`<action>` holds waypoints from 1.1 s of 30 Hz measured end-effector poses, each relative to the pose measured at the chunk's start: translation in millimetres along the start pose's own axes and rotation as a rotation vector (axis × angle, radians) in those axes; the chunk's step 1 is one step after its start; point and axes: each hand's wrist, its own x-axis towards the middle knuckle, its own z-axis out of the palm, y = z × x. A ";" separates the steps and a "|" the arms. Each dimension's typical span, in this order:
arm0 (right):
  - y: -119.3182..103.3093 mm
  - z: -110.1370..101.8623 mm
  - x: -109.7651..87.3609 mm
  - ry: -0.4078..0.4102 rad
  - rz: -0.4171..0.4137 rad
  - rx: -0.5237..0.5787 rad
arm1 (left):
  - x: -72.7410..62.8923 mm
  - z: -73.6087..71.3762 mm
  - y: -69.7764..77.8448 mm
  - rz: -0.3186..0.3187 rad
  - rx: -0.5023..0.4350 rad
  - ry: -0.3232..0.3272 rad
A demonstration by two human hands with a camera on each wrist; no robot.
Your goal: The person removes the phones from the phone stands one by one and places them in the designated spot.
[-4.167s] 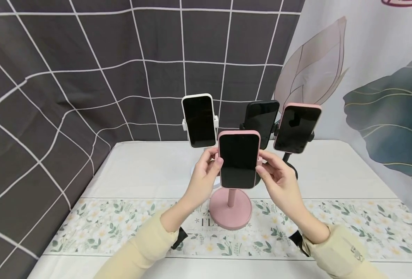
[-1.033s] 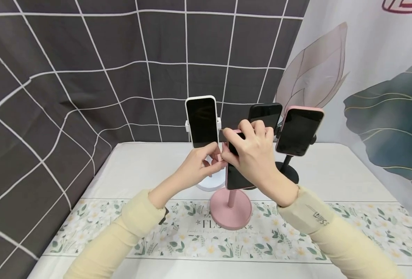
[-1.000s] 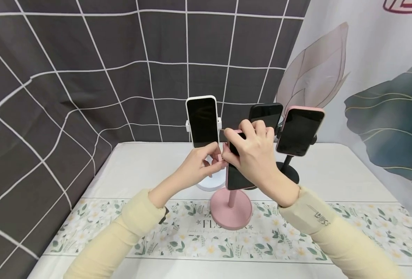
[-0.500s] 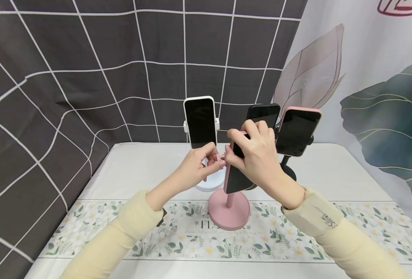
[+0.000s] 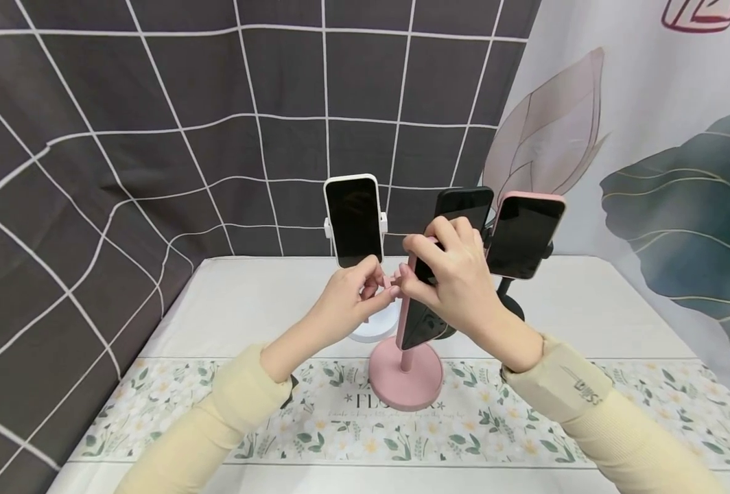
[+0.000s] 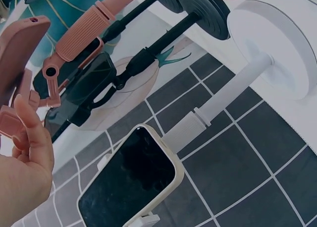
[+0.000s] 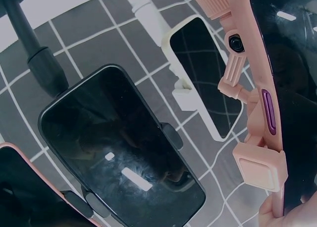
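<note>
The pink-cased phone [image 5: 423, 322] is above the round pink base [image 5: 405, 377] of a phone stand, its screen angled to the right. My right hand [image 5: 454, 271] grips this phone over the top, covering much of its upper screen, with the thumb at its left edge. My left hand [image 5: 346, 295] pinches a pink side clamp [image 5: 387, 282] of the holder. In the right wrist view, a square pink clamp pad [image 7: 260, 165] lies against the phone's side. The left wrist view shows the ridged pink stand neck [image 6: 84, 36] and its hinged arm.
Behind stands a white phone [image 5: 354, 219] in a white holder. Toward the right are a black phone [image 5: 466, 206] and another pink-cased phone [image 5: 525, 233] on black stands. A floral runner [image 5: 248, 412] crosses the white table; a dark grid cloth [image 5: 186, 82] hangs behind.
Both hands first held the phone's sides, screen facing me. The right hand has since moved over its top, the left to the clamp. Within the last second the phone has turned its screen rightward.
</note>
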 end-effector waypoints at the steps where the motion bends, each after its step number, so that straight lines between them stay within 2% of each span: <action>1: -0.4 0.3 -0.1 -0.001 -0.001 0.000 | -0.2 0.2 -0.1 0.003 0.006 0.003; 12: -2.1 2.3 -1.0 0.009 -0.012 0.009 | 2.0 0.7 -3.5 0.082 0.061 0.042; 24: -1.1 3.8 -1.8 0.032 -0.036 0.016 | 5.1 2.8 -1.7 0.100 0.072 0.058; 33: -1.2 5.4 0.0 0.038 -0.046 0.045 | 6.5 6.1 -2.1 0.118 0.095 0.102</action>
